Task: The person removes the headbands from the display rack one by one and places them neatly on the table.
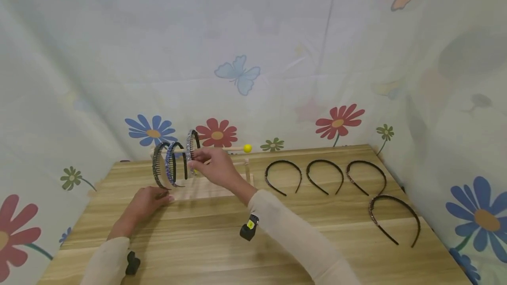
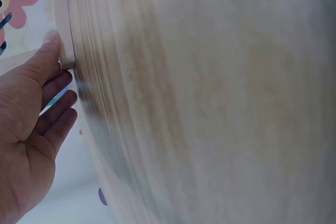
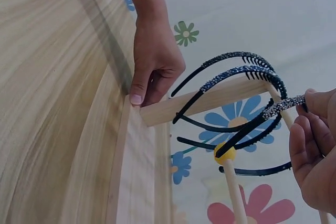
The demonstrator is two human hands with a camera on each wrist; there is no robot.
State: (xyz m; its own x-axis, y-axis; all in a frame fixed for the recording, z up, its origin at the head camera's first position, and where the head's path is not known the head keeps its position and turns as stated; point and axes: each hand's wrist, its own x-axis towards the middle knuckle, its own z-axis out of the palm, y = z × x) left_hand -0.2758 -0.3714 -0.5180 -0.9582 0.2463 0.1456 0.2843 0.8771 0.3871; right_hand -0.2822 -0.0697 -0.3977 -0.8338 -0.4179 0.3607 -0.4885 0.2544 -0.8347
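My right hand [image 1: 217,168] pinches a silver glittery headband [image 3: 282,108] by its side, the band's arch standing above the upper rod of a wooden stand [image 1: 214,189]. A blue glittery headband [image 1: 170,162] and a dark one [image 1: 156,168] hang from that rod to the left. Low at the stand's left end, my left hand [image 1: 144,206] pinches the corner of its base [image 3: 137,156] between thumb and fingers. In the left wrist view, the thumb [image 2: 50,48] lies on the base's end. A yellow ball [image 1: 247,148] caps the upper rod's right end.
Three black headbands lie in a row on the wooden table [image 1: 190,241] right of the stand: one nearest it [image 1: 283,162], a middle one [image 1: 325,162] and a far one [image 1: 366,163]. Another headband [image 1: 396,199] lies nearer the front right. A flowered cloth [image 1: 277,113] hangs behind.
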